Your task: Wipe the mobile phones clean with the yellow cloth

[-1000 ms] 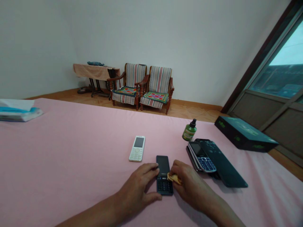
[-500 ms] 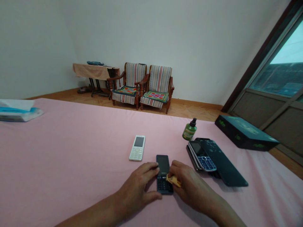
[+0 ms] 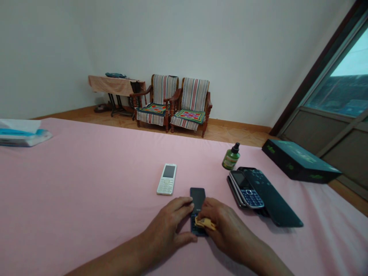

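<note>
A dark keypad phone point(image 3: 197, 197) lies flat on the pink cloth in front of me, its screen end pointing away. My left hand point(image 3: 169, 224) grips its left edge, fingertips beside the screen and thumb by the lower corner. Pinched in my right hand point(image 3: 222, 222) is a folded yellow cloth point(image 3: 206, 223), pressed on the phone's keypad and hiding part of the keys. Beyond my left hand lies a white keypad phone point(image 3: 167, 179).
On the right, a phone with blue keys point(image 3: 249, 193) rests on other dark devices beside a long dark slab point(image 3: 271, 199). Behind them stand a green spray bottle point(image 3: 230, 158) and a black box point(image 3: 299, 161). A plastic packet point(image 3: 23, 137) lies far left.
My right hand has moved left with the yellow cloth, from the keypad's right edge onto its middle. My left hand has stayed in place.
</note>
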Demonstrator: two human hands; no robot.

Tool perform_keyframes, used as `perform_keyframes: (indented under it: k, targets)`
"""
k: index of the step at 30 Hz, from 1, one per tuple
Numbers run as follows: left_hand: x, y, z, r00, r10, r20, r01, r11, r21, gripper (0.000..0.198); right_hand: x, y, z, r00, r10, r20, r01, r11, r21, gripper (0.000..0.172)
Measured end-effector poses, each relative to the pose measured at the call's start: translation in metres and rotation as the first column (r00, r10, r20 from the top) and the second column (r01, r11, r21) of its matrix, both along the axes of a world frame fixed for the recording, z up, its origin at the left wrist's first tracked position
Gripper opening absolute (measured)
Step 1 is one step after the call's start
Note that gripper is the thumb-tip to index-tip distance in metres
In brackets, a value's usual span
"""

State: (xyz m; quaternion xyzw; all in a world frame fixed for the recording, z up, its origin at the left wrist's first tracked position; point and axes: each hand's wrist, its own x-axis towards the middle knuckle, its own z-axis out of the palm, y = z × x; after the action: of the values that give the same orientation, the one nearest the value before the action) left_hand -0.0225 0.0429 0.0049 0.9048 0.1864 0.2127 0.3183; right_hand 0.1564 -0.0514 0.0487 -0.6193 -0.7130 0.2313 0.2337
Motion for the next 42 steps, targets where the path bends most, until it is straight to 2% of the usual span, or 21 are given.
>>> perform_keyframes:
  k: [5,12,17,21,28,35,42]
  targets:
    - [0.000,0.000,0.000,1.000,-0.016,0.008,0.016,1.000,-0.007,0.064,-0.010,0.005,-0.008,1.000,-0.019,-0.014,0.019,1.000,-0.011,0.017]
    - [0.000,0.000,-0.003,1.000,-0.009,0.019,0.009,1.000,0.023,0.072,0.005,-0.002,0.002,0.996,-0.074,-0.041,0.073,0.997,-0.025,0.026]
    - [0.000,0.000,0.000,1.000,-0.011,0.020,0.011,1.000,-0.004,0.067,-0.006,0.002,-0.007,0.997,-0.028,-0.068,0.028,1.000,-0.008,0.021]
    - [0.000,0.000,0.001,1.000,-0.018,0.013,0.018,1.000,-0.008,0.064,-0.009,0.004,-0.009,0.999,-0.030,-0.039,0.029,0.999,-0.035,0.017]
    - [0.000,0.000,0.001,1.000,-0.002,-0.002,0.002,1.000,0.004,0.069,0.004,-0.004,0.006,0.992,-0.119,0.031,0.121,0.990,-0.075,0.023]
    - [0.000,0.000,0.001,1.000,-0.008,-0.008,0.008,1.000,0.000,0.070,0.004,-0.005,0.004,0.977,-0.170,0.126,0.182,0.979,-0.087,0.022]
    - [0.000,-0.001,0.003,0.999,-0.029,0.036,0.029,0.999,-0.017,0.067,-0.011,0.001,-0.009,0.996,-0.085,0.033,0.086,0.995,-0.046,0.022]
